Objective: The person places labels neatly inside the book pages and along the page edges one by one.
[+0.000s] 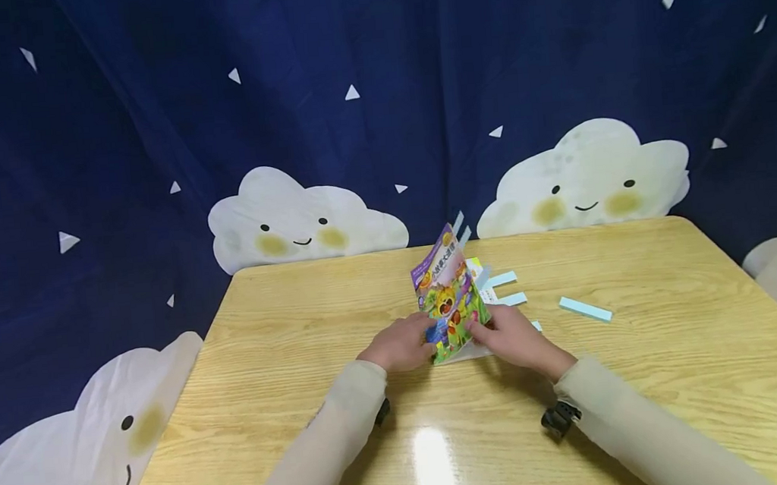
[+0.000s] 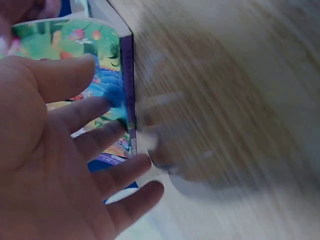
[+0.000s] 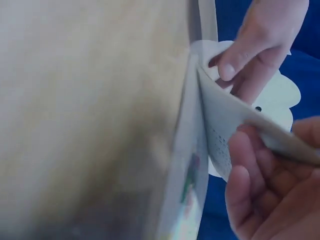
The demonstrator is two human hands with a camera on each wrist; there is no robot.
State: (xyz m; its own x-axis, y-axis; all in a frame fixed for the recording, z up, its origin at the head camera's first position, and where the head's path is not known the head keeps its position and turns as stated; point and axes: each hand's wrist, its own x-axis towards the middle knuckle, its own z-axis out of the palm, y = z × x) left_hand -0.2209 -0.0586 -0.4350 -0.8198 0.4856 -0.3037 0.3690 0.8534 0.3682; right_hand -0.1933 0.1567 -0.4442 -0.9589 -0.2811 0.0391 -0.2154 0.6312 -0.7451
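A picture book (image 1: 443,288) with a colourful cartoon cover and a purple spine is tilted up above the table. My right hand (image 1: 512,332) pinches its right edge, thumb on the cover; in the right wrist view the right hand (image 3: 272,185) has its fingers behind. At the spine side is my left hand (image 1: 403,342). The left wrist view shows this left hand (image 2: 65,135) with fingers extended and spread beside the spine (image 2: 128,85). Light blue strips (image 1: 465,235) stick out past the book's far edge.
Behind the raised book, partly hidden, lies other printed matter (image 1: 476,266) with light blue strips (image 1: 511,299) jutting out rightward. A separate light blue strip (image 1: 585,309) lies on the wooden table (image 1: 285,319) to the right. A dark blue curtain (image 1: 317,35) hangs behind the table.
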